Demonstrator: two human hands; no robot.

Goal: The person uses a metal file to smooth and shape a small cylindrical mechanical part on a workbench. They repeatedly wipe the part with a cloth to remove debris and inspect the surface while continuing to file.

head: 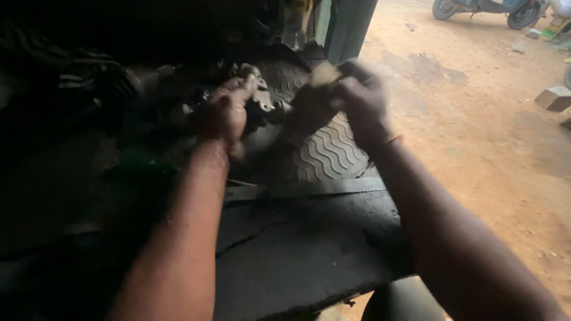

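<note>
My left hand [225,113] grips a small grey metal part [257,95] with bolts and lugs, held above a rubber tyre [324,151] with a wavy tread. My right hand [357,98] is blurred with motion and holds a dirty brownish cloth or pad [312,104] against the right side of the metal part. Both forearms reach in from the bottom of the head view. The far side of the metal part is hidden by my fingers.
A dark, cracked slab [297,244] lies under the tyre, with a flat metal strip [297,190] across it. Dark clutter fills the left. A green post [348,27] stands behind. Sandy ground [476,119] spreads right, with a parked scooter [482,9] and a stone block [553,98].
</note>
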